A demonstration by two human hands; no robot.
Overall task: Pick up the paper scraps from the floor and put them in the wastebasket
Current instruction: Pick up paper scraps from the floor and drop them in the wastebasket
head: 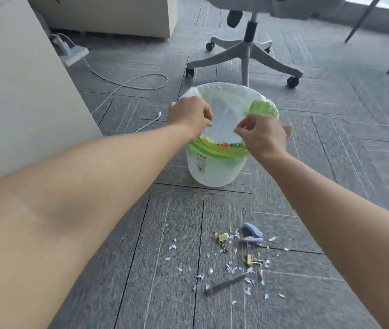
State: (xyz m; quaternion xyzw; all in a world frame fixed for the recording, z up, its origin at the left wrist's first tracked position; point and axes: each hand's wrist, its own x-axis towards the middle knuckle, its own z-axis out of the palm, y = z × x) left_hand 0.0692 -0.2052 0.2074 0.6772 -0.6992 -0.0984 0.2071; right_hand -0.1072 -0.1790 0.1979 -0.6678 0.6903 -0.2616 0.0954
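Emptying step, I judge: left hand and right hand hover over the wastebasket, fingers pinched (contents too small to tell). Paper scraps litter the floor nearer; next, reach back down.

The floor is grey carpet in square tiles, streaked with thin paler lines and split by dark seams. The wastebasket is milky, see-through white, and its bag is white with bright green patches and a small red mark. The paper scraps are white. The staple remover is pale blue, the binder clips yellow with gold wire. The cable is white, the chair base light grey with black wheels, and the cabinet cream.
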